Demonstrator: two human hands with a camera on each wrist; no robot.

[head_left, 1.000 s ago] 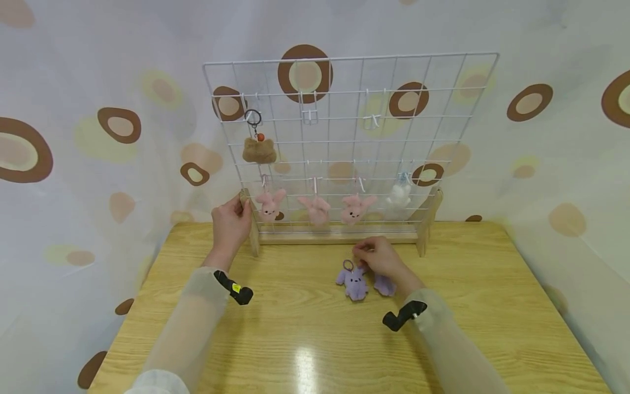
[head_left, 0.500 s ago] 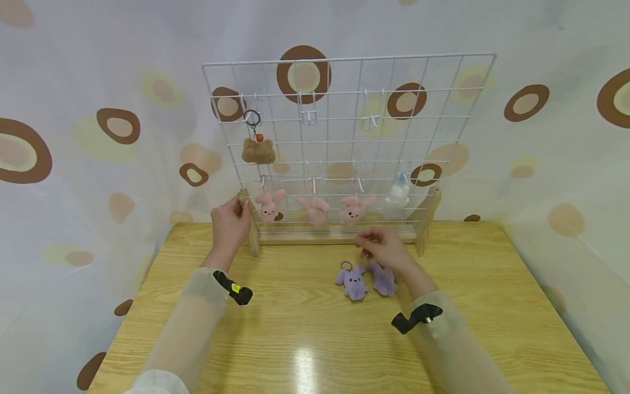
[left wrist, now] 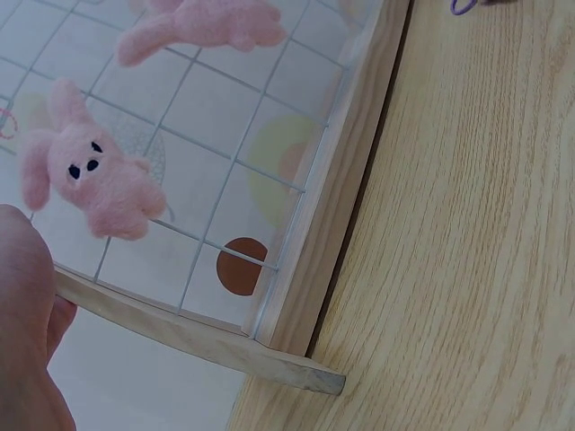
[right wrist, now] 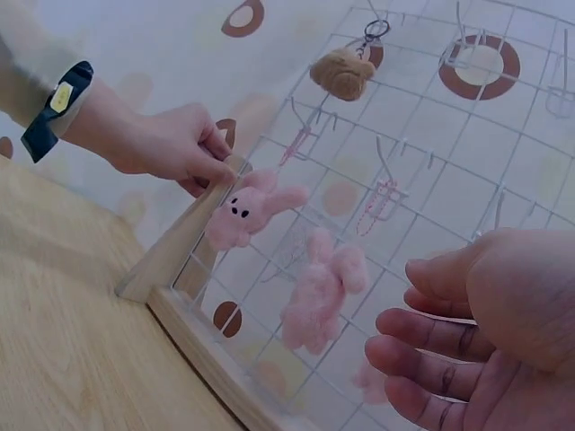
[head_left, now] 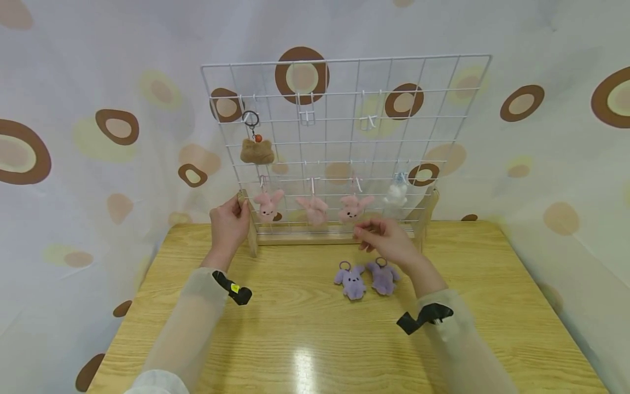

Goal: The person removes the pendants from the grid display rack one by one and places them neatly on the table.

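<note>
My left hand (head_left: 229, 223) grips the top of the left wooden upright (head_left: 252, 236) that holds a white wire grid rack (head_left: 325, 128). Relaxed and with nothing in it, my right hand (right wrist: 476, 337) hovers in front of the rack's lower right part. Just behind its fingertips in the head view hangs a pink rabbit plush keychain (head_left: 351, 209). Below it on the table lie two purple plush keychains, one face up (head_left: 351, 284) and one with no face showing (head_left: 382, 279). Their rings point toward the rack.
Two more pink plush keychains, one at left (left wrist: 103, 171) and one mid-row (right wrist: 319, 292), hang on the lower hooks. A white plush (head_left: 396, 194) hangs at right, a brown plush (head_left: 257, 151) at upper left. Bare white hooks (head_left: 307, 116) sit along the top. The wooden table (head_left: 275, 328) meets patterned cloth.
My right hand has risen from the right purple plush keychain toward the rack, and that keychain is now uncovered on the table. The left hand has kept its grip on the upright.
</note>
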